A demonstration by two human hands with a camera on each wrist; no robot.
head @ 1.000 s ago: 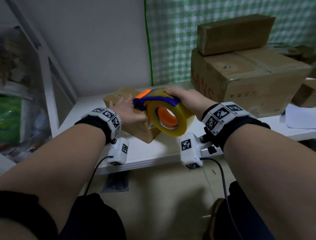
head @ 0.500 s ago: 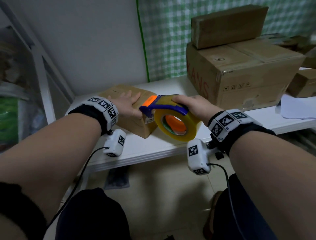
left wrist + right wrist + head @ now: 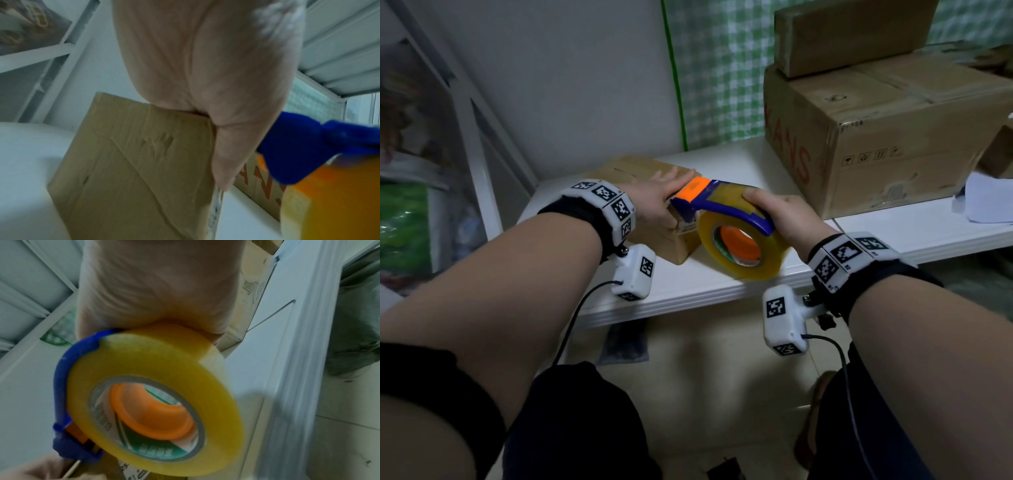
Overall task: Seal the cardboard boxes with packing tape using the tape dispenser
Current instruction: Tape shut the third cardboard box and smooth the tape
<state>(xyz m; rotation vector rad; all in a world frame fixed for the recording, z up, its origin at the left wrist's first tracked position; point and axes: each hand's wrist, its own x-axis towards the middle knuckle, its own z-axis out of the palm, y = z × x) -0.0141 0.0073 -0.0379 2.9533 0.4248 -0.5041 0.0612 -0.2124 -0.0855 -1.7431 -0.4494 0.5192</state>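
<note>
White shelf (image 3: 722, 281) against grey wall: left hand (image 3: 654, 205) flat on small box (image 3: 633, 168); right hand (image 3: 784, 216) gripping tape dispenser (image 3: 726, 212)

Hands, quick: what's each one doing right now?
Left hand: open, fingers flat, pressing on the small cardboard box.
Right hand: closed, gripping the tape dispenser.

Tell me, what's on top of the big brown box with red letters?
A smaller cardboard box lies on top of the big cardboard box, toward its back left. Whatever is inside either box is hidden, since both are closed.
</note>
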